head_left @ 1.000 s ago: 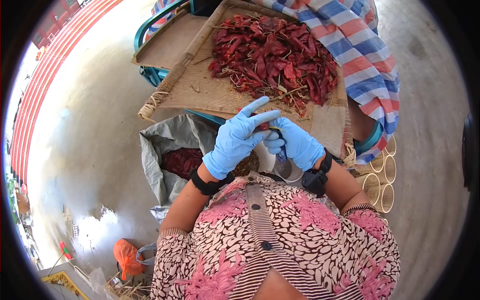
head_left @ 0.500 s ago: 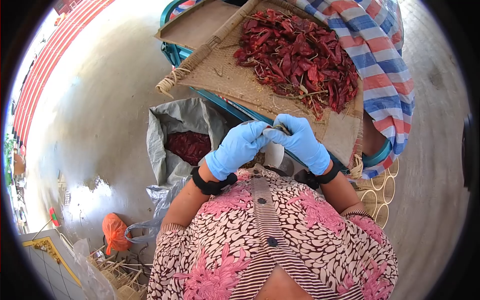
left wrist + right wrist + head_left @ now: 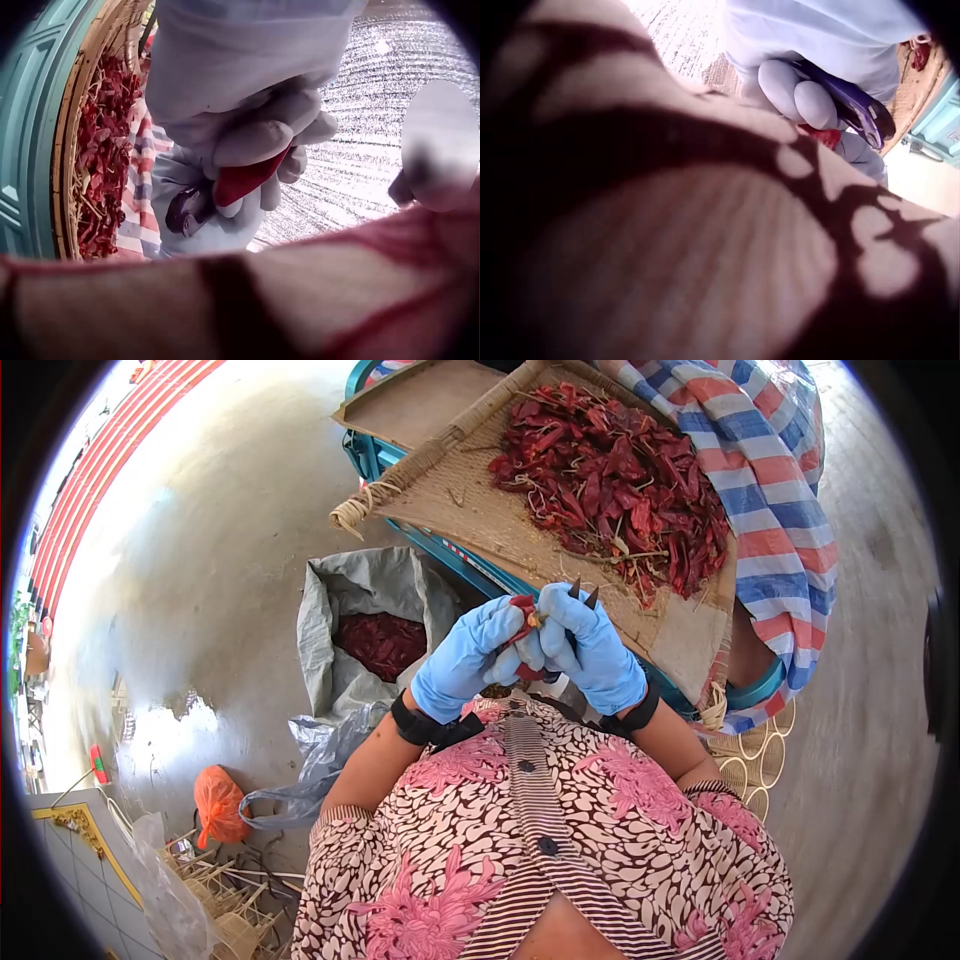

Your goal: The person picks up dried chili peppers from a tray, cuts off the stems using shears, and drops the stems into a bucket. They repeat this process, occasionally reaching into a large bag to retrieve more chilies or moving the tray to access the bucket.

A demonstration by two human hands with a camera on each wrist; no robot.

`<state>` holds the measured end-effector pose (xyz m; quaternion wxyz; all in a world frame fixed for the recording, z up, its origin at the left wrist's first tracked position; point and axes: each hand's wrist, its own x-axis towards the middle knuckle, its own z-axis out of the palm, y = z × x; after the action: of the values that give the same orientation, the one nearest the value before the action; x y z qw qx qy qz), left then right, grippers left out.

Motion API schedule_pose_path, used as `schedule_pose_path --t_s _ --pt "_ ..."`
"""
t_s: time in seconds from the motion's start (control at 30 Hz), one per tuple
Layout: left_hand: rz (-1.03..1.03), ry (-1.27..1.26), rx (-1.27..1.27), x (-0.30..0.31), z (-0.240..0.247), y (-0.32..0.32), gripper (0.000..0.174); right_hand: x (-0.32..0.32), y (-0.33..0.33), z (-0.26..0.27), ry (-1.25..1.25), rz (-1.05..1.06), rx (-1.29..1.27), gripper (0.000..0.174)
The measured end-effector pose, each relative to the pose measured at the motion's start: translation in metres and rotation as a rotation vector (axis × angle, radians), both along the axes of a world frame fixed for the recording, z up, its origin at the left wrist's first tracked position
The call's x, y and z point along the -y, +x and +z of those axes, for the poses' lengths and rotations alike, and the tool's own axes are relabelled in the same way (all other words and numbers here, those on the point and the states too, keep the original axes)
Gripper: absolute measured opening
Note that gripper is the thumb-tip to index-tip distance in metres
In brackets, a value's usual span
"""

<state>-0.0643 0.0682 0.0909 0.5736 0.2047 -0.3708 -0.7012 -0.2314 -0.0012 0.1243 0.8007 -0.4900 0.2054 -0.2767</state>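
In the head view, both hands wear light blue gloves and meet in front of the chest. My left hand (image 3: 462,662) pinches a dried red chili pepper (image 3: 521,616), whose pale stem end faces the right hand. In the left wrist view, the chili's red skin (image 3: 251,180) shows between the gloved fingers. My right hand (image 3: 606,660) grips small scissors (image 3: 855,101) with purple handles, its curled fingers round them. Two dark pointed tips (image 3: 591,599) stick up past that hand in the head view. The fingertips of both hands come together at the chili.
Beyond the hands, a woven tray (image 3: 455,500) bears a heap of dried red chilies (image 3: 615,485). A grey sack (image 3: 325,615) with more chilies stands on the left. Striped cloth (image 3: 750,490) drapes the tray's right side. Round baskets (image 3: 775,755) stand at the right, an orange bag (image 3: 218,805) lower left.
The left fingers, stretched out a second ago, now curl round the chili. The scissors hung downward in the right hand; their tips now point up. The tray appears farther right.
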Motion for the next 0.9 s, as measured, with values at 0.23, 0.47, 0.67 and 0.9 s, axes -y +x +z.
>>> schedule_pose_path --t_s 0.23,0.47,0.67,0.9 --pt "0.199 0.049 0.016 -0.011 0.009 -0.005 0.031 0.003 0.000 -0.014 0.203 0.060 0.167 0.037" --pt "0.284 0.254 0.427 -0.015 -0.025 0.054 0.029 -0.001 -0.025 -0.017 -0.453 -0.051 -0.581 0.029" --pt "0.502 0.444 0.880 -0.033 -0.183 0.142 0.044 0.005 -0.046 -0.087 -1.032 0.250 -1.326 0.034" --pt "0.586 0.482 0.858 -0.030 -0.174 0.151 0.040 0.012 -0.055 -0.034 -1.024 0.057 -1.237 0.034"
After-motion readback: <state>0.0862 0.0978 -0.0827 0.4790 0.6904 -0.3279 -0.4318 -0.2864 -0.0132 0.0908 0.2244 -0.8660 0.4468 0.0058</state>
